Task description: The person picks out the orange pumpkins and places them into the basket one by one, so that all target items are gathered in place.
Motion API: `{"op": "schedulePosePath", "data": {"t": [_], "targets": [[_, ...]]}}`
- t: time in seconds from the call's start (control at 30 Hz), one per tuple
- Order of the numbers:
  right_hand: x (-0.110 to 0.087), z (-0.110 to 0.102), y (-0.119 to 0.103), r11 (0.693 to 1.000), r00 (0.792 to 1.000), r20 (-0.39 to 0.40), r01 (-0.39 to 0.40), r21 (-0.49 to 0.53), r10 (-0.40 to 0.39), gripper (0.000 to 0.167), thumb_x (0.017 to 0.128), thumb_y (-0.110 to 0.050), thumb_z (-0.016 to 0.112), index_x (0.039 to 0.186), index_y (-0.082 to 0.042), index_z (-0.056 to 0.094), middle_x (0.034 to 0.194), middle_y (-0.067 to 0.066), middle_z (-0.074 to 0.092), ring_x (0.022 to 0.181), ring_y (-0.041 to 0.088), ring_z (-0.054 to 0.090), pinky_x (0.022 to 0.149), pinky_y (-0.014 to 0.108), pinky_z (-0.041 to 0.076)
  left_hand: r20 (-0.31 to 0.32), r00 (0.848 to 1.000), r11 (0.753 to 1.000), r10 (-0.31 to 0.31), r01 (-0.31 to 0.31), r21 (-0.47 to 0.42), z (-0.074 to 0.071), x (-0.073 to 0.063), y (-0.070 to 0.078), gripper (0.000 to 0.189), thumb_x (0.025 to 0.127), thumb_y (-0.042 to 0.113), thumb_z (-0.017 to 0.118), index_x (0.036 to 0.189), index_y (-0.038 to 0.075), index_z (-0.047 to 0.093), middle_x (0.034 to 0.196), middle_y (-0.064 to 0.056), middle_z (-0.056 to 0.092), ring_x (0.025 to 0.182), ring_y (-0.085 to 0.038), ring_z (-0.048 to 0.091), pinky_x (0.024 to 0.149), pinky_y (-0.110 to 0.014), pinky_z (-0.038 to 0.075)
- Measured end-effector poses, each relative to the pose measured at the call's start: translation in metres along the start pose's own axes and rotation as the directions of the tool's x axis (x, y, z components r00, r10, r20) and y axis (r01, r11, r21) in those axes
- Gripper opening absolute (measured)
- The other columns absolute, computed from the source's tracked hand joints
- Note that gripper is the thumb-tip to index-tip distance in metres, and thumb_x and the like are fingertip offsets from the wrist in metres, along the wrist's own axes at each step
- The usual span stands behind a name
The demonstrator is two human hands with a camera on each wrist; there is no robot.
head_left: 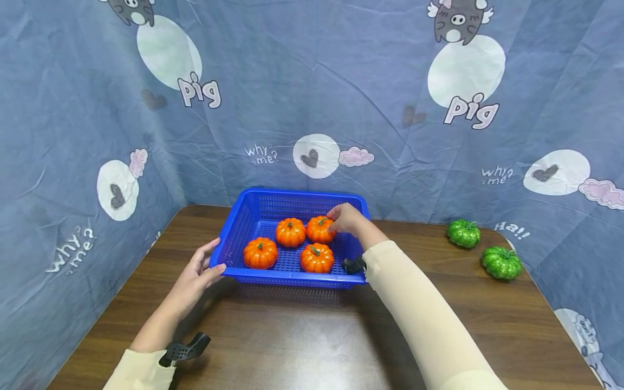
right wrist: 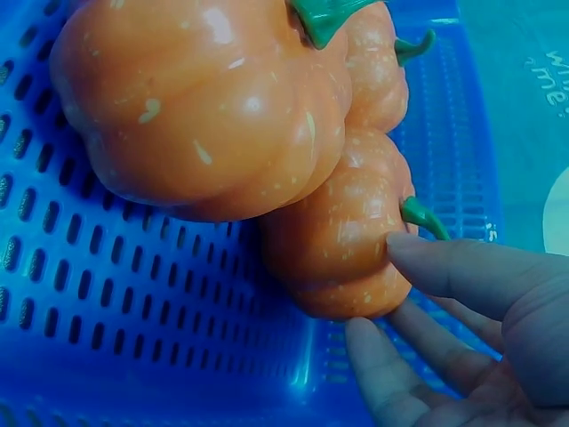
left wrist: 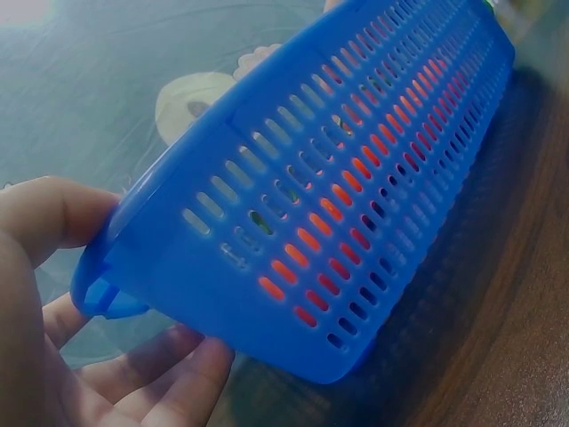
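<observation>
A blue plastic basket (head_left: 292, 276) with slotted walls stands at the back of the table, several orange toy pumpkins inside it. My left hand (head_left: 192, 279) grips its left front corner, the thumb over the rim (left wrist: 133, 200) and the other fingers beneath. Inside the basket, my right hand (head_left: 348, 219) holds the back right pumpkin (head_left: 318, 231) between thumb and fingers; its green stem shows beside the thumb in the right wrist view. Around it sit a front right pumpkin (head_left: 317, 260), a back left pumpkin (head_left: 290, 234) and a front left pumpkin (head_left: 260, 254).
Two green toy pumpkins, one farther back (head_left: 463, 234) and one nearer (head_left: 501, 263), sit at the table's right end. A blue printed cloth (head_left: 312, 97) hangs behind and beside the brown wooden table (head_left: 292, 330). Each wrist bears a black camera mount (head_left: 187, 349).
</observation>
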State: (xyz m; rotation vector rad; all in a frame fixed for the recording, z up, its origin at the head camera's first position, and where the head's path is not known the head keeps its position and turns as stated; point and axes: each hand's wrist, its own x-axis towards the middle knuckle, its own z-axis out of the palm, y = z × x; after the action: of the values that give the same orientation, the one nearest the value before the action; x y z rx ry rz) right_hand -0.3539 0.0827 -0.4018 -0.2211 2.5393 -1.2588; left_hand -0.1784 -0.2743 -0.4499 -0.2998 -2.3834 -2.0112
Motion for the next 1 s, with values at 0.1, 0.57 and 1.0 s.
{"op": "schedulePosePath", "data": {"t": [0.1,0.57,1.0], "targets": [[0.0,0.0,0.0,1.0,1.0,-0.001,0.001,0.011,-0.001,0.042,0.08,0.012,0.075,0.121,0.008,0.064,0.122,0.023,0.064,0.104,0.029,0.062,0.089,0.037,0.056,-0.001,1.0,1.0,-0.005,0.005,0.003,0.0,0.0,0.0,0.065,0.105,0.014,0.052,0.158,0.003,0.017,0.147,-0.038,0.035,0.111,0.001,0.058,0.09,-0.017,0.05],[-0.008,-0.008,-0.01,0.998,0.999,-0.024,0.039,0.044,-0.038,0.041,0.081,0.011,0.073,0.121,0.012,0.063,0.122,0.025,0.063,0.096,0.026,0.062,0.086,0.036,0.057,-0.014,1.0,1.0,-0.014,0.014,0.006,0.0,-0.001,-0.001,0.065,0.104,0.015,0.053,0.158,0.003,0.017,0.147,-0.038,0.035,0.11,0.0,0.059,0.089,-0.017,0.05],[-0.038,-0.033,-0.023,0.987,0.991,-0.01,0.133,-0.091,-0.134,0.041,0.087,-0.006,0.074,0.124,0.007,0.063,0.127,0.026,0.064,0.114,0.035,0.062,0.095,0.042,0.052,-0.014,1.0,1.0,0.016,-0.016,-0.009,0.001,0.001,-0.003,0.064,0.104,0.012,0.052,0.157,0.001,0.018,0.145,-0.04,0.035,0.11,-0.001,0.06,0.088,-0.017,0.051]]}}
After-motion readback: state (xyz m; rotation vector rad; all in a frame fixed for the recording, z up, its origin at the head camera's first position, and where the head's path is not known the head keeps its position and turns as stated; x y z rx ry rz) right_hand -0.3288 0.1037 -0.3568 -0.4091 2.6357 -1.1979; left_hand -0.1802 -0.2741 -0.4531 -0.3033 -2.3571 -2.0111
